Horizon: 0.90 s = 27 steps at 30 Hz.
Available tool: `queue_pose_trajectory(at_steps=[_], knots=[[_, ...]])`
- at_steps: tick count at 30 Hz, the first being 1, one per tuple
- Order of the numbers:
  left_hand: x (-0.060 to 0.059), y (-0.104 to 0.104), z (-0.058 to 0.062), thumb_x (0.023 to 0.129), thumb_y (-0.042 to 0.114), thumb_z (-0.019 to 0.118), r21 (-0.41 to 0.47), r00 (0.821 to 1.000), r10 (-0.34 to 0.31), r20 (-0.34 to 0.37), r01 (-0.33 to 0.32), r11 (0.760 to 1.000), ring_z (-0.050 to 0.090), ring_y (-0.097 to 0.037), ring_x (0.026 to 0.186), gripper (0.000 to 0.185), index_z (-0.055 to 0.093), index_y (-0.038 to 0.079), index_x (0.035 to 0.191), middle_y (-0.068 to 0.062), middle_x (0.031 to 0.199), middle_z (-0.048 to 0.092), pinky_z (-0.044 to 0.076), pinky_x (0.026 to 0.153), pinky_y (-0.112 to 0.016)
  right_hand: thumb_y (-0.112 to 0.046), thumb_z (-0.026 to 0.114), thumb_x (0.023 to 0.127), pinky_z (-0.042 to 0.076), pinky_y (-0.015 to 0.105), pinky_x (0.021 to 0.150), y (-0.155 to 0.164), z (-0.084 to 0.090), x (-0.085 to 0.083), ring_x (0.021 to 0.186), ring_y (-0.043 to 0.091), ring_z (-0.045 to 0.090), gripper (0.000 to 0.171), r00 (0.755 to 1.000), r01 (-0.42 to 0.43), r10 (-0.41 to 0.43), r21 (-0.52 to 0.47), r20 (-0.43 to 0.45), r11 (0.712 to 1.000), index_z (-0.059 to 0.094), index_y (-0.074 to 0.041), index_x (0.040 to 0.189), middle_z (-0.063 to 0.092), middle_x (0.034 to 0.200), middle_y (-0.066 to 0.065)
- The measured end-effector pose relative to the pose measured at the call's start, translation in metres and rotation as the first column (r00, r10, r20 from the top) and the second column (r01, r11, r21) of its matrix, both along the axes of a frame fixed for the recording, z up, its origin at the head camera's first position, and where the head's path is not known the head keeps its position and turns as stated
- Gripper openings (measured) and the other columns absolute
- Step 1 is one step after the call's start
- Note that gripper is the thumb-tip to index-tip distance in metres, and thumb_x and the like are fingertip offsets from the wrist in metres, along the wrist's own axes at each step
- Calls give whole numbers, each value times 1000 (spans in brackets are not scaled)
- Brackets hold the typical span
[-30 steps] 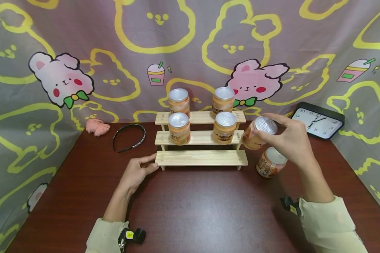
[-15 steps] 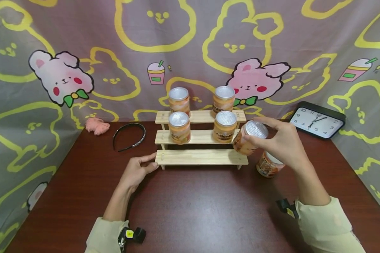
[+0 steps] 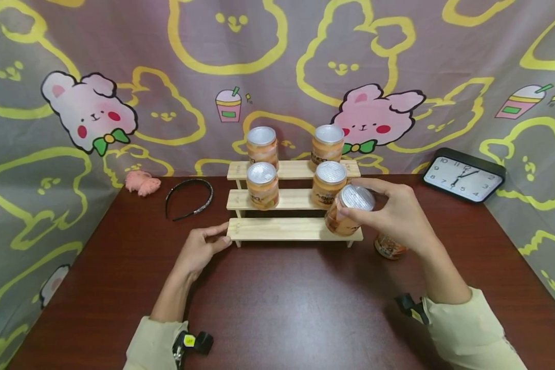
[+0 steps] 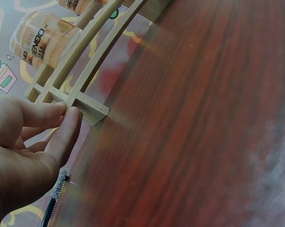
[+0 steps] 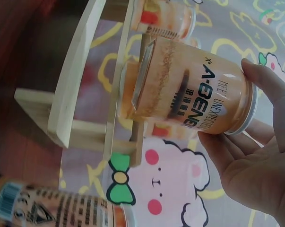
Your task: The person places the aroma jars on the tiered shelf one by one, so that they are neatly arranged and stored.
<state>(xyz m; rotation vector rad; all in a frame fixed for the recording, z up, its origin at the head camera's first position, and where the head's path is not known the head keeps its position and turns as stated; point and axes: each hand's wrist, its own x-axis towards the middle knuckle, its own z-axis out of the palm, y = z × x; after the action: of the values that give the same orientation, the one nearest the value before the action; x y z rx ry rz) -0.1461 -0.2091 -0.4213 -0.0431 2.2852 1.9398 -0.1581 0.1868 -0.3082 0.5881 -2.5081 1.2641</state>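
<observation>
A three-step wooden display rack (image 3: 277, 229) stands on the table. My left hand (image 3: 201, 252) pinches the left end of its lowest step between thumb and fingers, as the left wrist view shows at the rack end (image 4: 91, 105). With fingers and thumb around its lid end, my right hand (image 3: 400, 218) grips a clear, orange-filled can (image 5: 194, 90) with a silver lid. That can is slightly tilted, over the right part of the lowest step; in the right wrist view it hangs apart from the step board (image 5: 78, 71). Two cans stand on the middle step, including one (image 3: 262, 187).
Two more cans, one at the left (image 3: 261, 144), stand on the top step. Right of the rack, another can (image 3: 389, 246) is partly behind my right hand. A clock (image 3: 462, 177), a black headband (image 3: 189, 200) and a pink fuzzy item (image 3: 141, 183) lie farther back.
My right hand has carried the can leftward and down, from right of the rack to over the lowest step. My left hand has stayed at the rack's left end.
</observation>
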Motion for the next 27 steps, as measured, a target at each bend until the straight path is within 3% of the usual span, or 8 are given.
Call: queue_pose_trajectory(at_steps=[13,20,27], knots=[[0,0,1,95,-7,63,-1,1000,8,15,-8,1000,65,-11,104,49,51,-8,143,-28,140,54,53,85,-21,-11,92,75,55,21,69,-26,-11,0,85,18,65,47,991,-130,132,-122,3,984,74,-4,117,73,106,8],[1,-1,0,96,-6,63,-6,1000,8,23,-8,1000,65,-14,105,48,52,-7,142,-27,137,56,52,85,-21,-17,92,75,56,24,70,-42,-18,2,86,16,65,45,987,-160,158,-83,-32,984,75,-7,115,73,103,2],[-1,-2,1,96,-5,63,-13,1000,5,8,-5,1000,64,-14,108,48,52,-7,142,-26,140,54,52,86,-21,-19,93,74,56,24,76,-59,-20,5,91,15,68,51,980,-190,185,-76,-67,979,74,-5,118,74,110,2]])
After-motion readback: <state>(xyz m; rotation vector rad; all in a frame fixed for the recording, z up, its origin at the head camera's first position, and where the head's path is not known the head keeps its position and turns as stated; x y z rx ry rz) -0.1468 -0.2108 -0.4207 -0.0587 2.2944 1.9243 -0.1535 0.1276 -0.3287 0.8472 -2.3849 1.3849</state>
